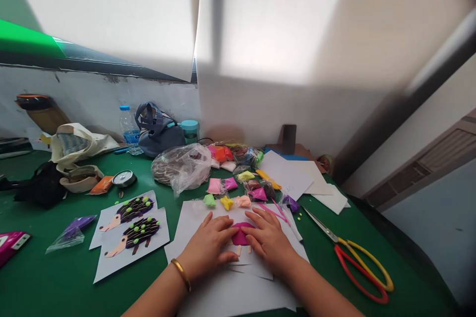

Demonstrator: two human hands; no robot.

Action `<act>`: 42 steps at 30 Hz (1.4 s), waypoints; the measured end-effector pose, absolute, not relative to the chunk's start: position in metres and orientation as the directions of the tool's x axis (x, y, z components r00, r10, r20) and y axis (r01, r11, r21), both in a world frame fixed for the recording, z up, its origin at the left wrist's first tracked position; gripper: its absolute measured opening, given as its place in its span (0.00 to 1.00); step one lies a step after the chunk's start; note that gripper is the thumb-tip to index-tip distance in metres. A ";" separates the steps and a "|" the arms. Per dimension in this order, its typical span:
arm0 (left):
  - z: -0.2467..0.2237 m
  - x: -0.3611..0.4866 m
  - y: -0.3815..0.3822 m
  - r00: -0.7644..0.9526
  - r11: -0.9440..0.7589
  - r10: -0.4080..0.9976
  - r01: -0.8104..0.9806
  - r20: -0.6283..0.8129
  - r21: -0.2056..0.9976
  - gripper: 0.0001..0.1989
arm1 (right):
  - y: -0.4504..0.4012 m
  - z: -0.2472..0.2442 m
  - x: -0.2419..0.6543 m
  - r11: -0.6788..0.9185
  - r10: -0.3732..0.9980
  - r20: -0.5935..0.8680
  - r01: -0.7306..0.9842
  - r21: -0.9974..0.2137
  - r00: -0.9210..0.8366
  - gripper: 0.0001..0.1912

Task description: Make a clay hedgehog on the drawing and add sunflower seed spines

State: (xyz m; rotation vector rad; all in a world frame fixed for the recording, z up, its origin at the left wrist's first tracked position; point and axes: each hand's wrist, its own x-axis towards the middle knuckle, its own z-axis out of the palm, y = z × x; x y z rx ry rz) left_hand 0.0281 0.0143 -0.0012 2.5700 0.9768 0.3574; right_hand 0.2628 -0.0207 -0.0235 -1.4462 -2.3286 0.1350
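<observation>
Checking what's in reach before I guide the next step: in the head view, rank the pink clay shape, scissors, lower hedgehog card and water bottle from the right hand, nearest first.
1. Pink clay shape: directly under the right hand, centre.
2. Scissors: on the right.
3. Lower hedgehog card: left, beyond the other hand.
4. Water bottle: far left, by the wall.

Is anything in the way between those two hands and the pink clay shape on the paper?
Nothing visible is in the way. The left hand and right hand lie right against the pink clay from either side, with only white paper beneath them.
</observation>
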 end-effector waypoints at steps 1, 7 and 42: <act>-0.001 0.029 0.013 0.727 -0.699 0.678 0.592 0.108 0.402 0.30 | -0.021 -0.024 0.263 0.458 0.881 0.277 0.840 -0.291 -0.384 0.15; 0.000 0.038 0.008 0.702 -0.690 0.707 0.655 0.090 0.309 0.30 | -0.019 -0.023 0.264 0.418 0.897 0.299 0.845 -0.334 -0.326 0.17; -0.016 0.043 0.005 0.796 -0.820 0.569 0.529 0.207 0.217 0.24 | -0.037 -0.026 0.284 0.426 0.895 0.287 0.843 -0.328 -0.340 0.22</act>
